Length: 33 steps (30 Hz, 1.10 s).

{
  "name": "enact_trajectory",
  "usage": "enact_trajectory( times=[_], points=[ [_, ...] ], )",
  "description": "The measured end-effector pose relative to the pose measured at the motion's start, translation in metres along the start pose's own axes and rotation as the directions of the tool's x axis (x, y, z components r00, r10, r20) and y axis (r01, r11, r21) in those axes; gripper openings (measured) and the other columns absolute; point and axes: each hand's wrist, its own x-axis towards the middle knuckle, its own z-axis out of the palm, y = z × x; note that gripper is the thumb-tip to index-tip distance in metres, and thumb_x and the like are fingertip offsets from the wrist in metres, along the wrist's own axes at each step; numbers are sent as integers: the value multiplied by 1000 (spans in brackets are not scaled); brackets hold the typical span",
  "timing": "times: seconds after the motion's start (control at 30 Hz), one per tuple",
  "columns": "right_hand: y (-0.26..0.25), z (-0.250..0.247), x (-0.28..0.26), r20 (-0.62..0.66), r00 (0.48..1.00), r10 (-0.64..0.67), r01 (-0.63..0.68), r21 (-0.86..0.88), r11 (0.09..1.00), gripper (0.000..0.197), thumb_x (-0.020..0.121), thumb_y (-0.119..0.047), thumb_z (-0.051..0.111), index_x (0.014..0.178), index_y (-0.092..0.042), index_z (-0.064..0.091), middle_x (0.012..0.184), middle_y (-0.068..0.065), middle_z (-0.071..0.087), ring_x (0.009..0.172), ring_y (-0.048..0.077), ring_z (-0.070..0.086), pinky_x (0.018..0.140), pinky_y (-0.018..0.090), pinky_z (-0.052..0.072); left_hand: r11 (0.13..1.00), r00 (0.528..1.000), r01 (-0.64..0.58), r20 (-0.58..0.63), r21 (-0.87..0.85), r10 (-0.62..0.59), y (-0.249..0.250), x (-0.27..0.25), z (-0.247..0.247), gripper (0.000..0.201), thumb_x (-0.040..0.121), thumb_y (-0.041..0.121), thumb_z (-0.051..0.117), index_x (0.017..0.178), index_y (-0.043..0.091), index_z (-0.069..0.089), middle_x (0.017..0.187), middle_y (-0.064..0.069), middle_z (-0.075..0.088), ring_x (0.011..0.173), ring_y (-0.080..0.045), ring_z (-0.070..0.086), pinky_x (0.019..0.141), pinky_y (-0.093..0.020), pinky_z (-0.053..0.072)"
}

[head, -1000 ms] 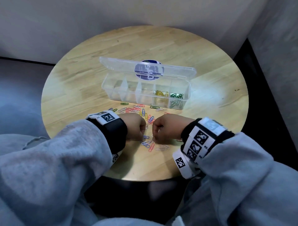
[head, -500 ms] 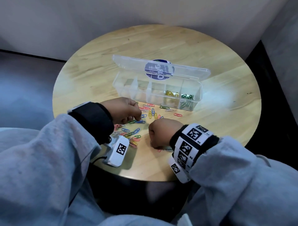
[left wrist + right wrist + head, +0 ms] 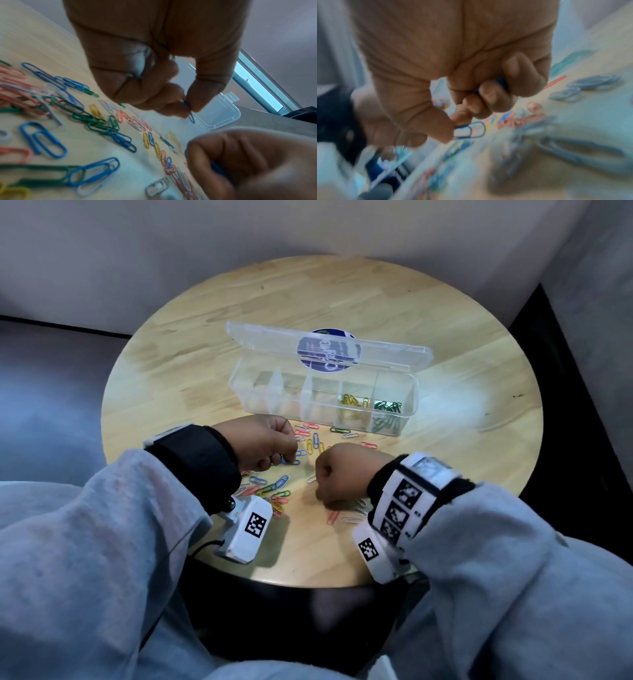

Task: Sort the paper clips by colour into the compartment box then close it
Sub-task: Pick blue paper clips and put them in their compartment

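Observation:
A clear compartment box (image 3: 284, 402) stands open mid-table, its lid (image 3: 274, 344) tilted back. Yellow clips (image 3: 354, 400) lie in its fourth compartment and green clips (image 3: 387, 407) in the rightmost; the other compartments look empty. Loose clips (image 3: 274, 491) of several colours are scattered in front of the box. My left hand (image 3: 270, 445) hovers over them and pinches a blue clip (image 3: 191, 116) between thumb and fingertip. My right hand (image 3: 337, 474) is a fist low over the table, pinching a blue clip (image 3: 471, 132), with more blue showing inside its curled fingers.
The round wooden table (image 3: 445, 474) sits in a corner with walls behind and to the right. A dark gap runs along its right side. The wrist camera unit (image 3: 246, 529) hangs near the table's front edge. More loose clips (image 3: 349, 518) lie under my right wrist.
My left hand has moved away from the right hand, to the left and towards the box, its wrist turned over. The right hand has stayed almost in place.

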Motion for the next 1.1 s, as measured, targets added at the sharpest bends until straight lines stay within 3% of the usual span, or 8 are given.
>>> enact_trajectory(
  times=[0.1, 0.17, 0.27, 0.4, 0.6, 0.77, 0.9, 1.1],
  points=[
    [13, -24, -5, -95, 993, 75, -34, 377, 926, 17, 79, -18, 62, 63, -20, 56, 63, -2, 55, 61, 16, 52, 58, 24, 41, 994, 1000, -7, 29, -110, 11, 8, -1, 2, 29, 87, -9, 40, 81, 12, 58, 48, -3, 47, 33, -4, 34, 36, -12, 26],
    [21, -35, -8, -103, 987, 126, -29, 650, 759, 19, 82, -7, 56, 64, -11, 55, 63, 6, 54, 56, 17, 50, 51, 24, 42, 990, 999, -9, 35, -142, 14, 15, -3, 4, 28, 87, -7, 41, 84, 10, 63, 38, 3, 42, 35, -6, 33, 37, -12, 24],
    [30, -40, -10, -71, 986, 151, -6, 889, 458, 22, 85, 6, 49, 67, -6, 48, 68, 13, 52, 53, 17, 48, 43, 20, 42, 987, 999, 5, 42, -161, 2, 20, -4, 4, 28, 87, -3, 41, 79, 9, 64, 43, 1, 41, 39, -7, 36, 39, -13, 24],
    [32, -39, -8, -52, 984, 171, -8, 944, 331, 18, 89, 4, 48, 76, -6, 54, 68, 10, 51, 56, 17, 50, 44, 19, 48, 956, 997, 50, 66, -289, -33, 20, -3, 1, 31, 88, -1, 32, 74, 10, 57, 57, -2, 43, 37, -6, 42, 37, -12, 31],
    [28, -42, -8, -1, 991, 136, -24, 983, 183, 23, 92, -1, 40, 77, -3, 57, 68, 8, 49, 57, 17, 54, 45, 18, 51, 891, 999, 49, 26, -451, -41, 21, -4, -5, 20, 92, 10, 39, 84, 11, 57, 71, -5, 52, 43, -8, 54, 38, -12, 42],
    [20, -50, -6, -58, 992, 116, 64, 997, -49, 16, 91, -6, 43, 97, 3, 55, 87, 17, 56, 72, 23, 59, 60, 22, 57, 843, 1000, -17, 3, -538, 22, 29, -1, -9, 27, 96, 31, 42, 93, 9, 58, 86, -10, 61, 74, -16, 61, 57, -19, 56],
    [13, -58, 0, -99, 990, 104, 118, 974, -193, 26, 90, -1, 34, 111, 4, 49, 104, 22, 53, 83, 26, 59, 66, 23, 55, 801, 997, -54, 12, -596, 76, 43, 4, -14, 33, 96, 36, 41, 98, 7, 56, 94, -13, 60, 86, -20, 61, 75, -28, 54],
    [6, -61, 18, -162, 970, 180, 209, 936, -282, 25, 86, 12, 30, 90, -2, 50, 91, 16, 48, 72, 21, 49, 66, 24, 43, 812, 996, -70, -2, -579, 85, 59, 24, -14, 31, 94, 38, 44, 96, 7, 52, 94, -13, 58, 86, -21, 60, 79, -29, 49]
  ],
)
